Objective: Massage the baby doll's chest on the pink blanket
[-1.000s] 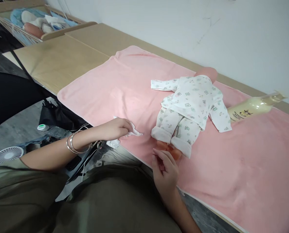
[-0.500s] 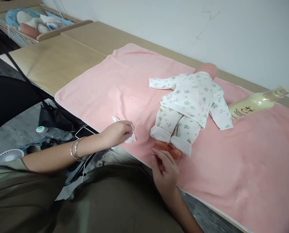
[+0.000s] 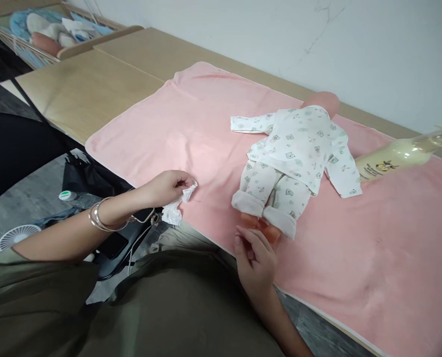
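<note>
Pink blanket, crumpled white tissue

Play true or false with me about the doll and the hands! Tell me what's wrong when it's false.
1. The left hand holds a crumpled white scrap. True.
2. The blanket under the doll is green. False: it is pink.
3. The right hand is near the doll's feet. True.
4. The doll's shirt is plain black. False: it is white with little pictures.
</note>
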